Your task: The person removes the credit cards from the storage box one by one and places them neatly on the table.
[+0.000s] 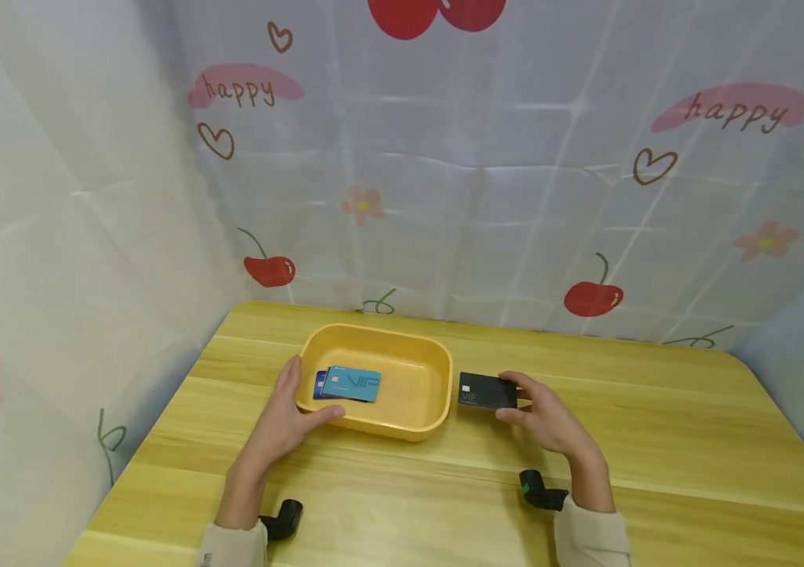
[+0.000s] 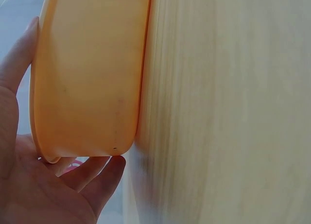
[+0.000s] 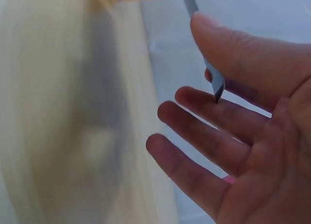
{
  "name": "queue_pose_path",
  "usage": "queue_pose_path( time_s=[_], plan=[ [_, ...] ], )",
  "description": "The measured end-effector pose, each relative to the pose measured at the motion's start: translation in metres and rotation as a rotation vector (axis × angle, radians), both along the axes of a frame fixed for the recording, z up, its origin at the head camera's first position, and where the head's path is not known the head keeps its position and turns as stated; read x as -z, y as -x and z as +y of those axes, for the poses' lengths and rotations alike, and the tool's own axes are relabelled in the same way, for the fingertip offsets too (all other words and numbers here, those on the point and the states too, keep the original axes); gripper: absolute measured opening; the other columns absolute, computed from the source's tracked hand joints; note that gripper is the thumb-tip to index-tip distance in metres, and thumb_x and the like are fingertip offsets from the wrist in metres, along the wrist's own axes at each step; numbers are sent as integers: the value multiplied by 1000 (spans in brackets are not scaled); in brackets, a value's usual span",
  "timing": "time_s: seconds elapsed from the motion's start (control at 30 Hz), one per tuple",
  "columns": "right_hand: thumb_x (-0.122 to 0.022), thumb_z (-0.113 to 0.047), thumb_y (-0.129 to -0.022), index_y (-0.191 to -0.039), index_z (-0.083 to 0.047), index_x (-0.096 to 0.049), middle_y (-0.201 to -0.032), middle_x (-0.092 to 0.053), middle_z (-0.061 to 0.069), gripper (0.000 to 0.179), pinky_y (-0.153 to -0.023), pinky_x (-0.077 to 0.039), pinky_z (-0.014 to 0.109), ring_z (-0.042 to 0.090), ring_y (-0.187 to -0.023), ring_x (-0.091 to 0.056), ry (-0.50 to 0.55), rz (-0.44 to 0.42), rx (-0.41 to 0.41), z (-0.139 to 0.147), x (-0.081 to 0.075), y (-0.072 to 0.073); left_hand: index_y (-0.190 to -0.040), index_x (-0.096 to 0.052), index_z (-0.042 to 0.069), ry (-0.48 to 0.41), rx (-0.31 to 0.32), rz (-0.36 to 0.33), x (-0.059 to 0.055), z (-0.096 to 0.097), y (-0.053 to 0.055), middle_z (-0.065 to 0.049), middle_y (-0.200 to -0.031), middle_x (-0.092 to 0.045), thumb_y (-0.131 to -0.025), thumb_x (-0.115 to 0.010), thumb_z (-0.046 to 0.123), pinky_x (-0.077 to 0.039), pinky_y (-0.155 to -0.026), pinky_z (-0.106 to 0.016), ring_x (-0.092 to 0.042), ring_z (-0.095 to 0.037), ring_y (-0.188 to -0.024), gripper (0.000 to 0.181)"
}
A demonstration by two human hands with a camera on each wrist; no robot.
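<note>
We're in curtained-off spot here! Pale hangings (image 1: pixel 479 205) on three sides, cherries (image 1: pixel 593 300), hearts (image 1: pixel 646 180), "happy" lettering (image 1: pixel 735 112), wood-grain surface (image 1: pixel 685 441) tucked between; home or studio, we can't tell.

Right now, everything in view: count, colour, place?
Rectangular plastic tray: one, yellow, on table
Top rectangular VIP card: one, light blue, in tray
Lower rectangular card: at least one, dark blue, beneath it
Held rectangular VIP card: one, black, right of tray
Wood-grain table: one, yellow, under tray
Printed sheets: count unclear, whitish, around table
Wrist devices: two, black, at wrists
Sleeves: two, beige, bottom edge
Left hand: one, holding tray's left end
Right hand: one, pinching black card
</note>
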State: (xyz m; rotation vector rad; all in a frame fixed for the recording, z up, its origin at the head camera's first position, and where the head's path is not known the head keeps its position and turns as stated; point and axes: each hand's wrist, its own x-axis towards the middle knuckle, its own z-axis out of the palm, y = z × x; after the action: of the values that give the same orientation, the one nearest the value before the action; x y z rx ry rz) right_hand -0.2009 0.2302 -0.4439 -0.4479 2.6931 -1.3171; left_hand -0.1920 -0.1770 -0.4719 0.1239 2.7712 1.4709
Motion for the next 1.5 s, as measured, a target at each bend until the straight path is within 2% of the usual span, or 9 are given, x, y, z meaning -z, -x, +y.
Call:
queue_pose_path(
  time_s=[0.2, 0.37, 0.57, 0.73, 1.03, 1.5],
  plan=[
    [-70, -6, -92, -138, 5, -49, -132, -54, 28, 52, -94, -46, 53, 44, -118, -54, -72, -21, 27, 1, 13, 3, -158, -1, 1, 16, 3, -6, 1, -1, 1, -17, -163, -3, -78, -81, 49, -16, -115, -56, -9, -37, -147, 123],
    [-70, -6, -91, -136, 8, -50, -133, -52, 31, 51, -102, -37, 59, 46, -123, -48, -122, 23, 52, -2, 23, 7, -157, -1, 0, 28, 2, -9, 1, -1, 2, -17, -163, -2, -78, -80, 50, -17, -115, -56, -10, -36, -147, 123],
    [-73, -6, -88, -131, 8, -54, -127, -53, 31, 49, -99, -37, 60, 48, -118, -47, -181, 110, 62, -9, 29, 8, -157, -1, 0, 35, 0, -7, 0, -1, 3, -17, -163, -2, -78, -80, 52, -17, -115, -56, -9, -36, -148, 124],
    [-74, -5, -86, -129, 9, -56, -124, -51, 31, 49, -96, -37, 60, 49, -114, -44, -232, 129, 94, -12, 34, 10, -157, -2, 0, 35, 1, -2, 0, -1, 3, -18, -163, -3, -78, -80, 51, -16, -115, -56, -9, -37, -148, 123],
    [-72, -6, -87, -131, 10, -55, -130, -44, 33, 50, -98, -33, 62, 49, -117, -39, -278, 80, 115, -15, 35, 7, -157, -2, -1, 30, 5, 3, 1, -1, 2, -18, -163, -3, -78, -80, 51, -17, -114, -57, -10, -38, -147, 123],
    [-73, -4, -85, -132, 8, -55, -130, -45, 31, 52, -98, -34, 62, 48, -119, -38, -250, 73, 123, -14, 34, 8, -157, -2, 0, 28, -1, -10, -1, -1, 1, -18, -163, -3, -80, -80, 46, -16, -115, -57, -9, -37, -147, 119]
  ],
)
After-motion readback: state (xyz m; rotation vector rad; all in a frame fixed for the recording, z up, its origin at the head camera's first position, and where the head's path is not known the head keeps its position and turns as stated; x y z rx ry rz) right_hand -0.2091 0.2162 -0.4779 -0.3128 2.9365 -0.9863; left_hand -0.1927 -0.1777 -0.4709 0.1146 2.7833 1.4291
